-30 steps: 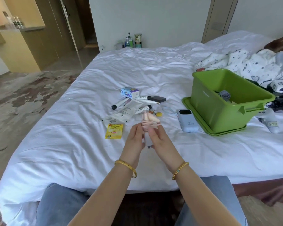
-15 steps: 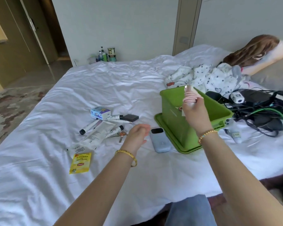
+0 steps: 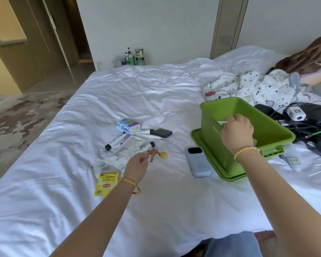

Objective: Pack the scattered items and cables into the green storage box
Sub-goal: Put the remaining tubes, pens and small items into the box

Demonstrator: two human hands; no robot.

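Observation:
The green storage box [image 3: 211, 140] stands on its lid on the white bed, right of centre. My right hand [image 3: 236, 132] reaches down inside the box with curled fingers; whatever they hold is hidden. My left hand [image 3: 136, 167] hovers with loosely curled fingers and holds nothing, its fingertips just short of a bunch of keys [image 3: 153, 154] with a yellow ball. Beyond the keys lie a white sachet [image 3: 126, 152], several tubes [image 3: 115, 141], a small blue carton [image 3: 128, 125] and a flat black case [image 3: 162, 133]. A blue power bank [image 3: 198, 162] lies against the lid.
A yellow Lipton tea bag [image 3: 106, 183] lies left of my left wrist. Black and green cables [image 3: 313, 130] and a white camera pile up right of the box, with a white tube [image 3: 293, 160] in front. A spotted garment [image 3: 248, 86] lies behind.
My right hand carried the pink item from in front of me over to the box and sank into it. My left hand let go and moved down toward the keys.

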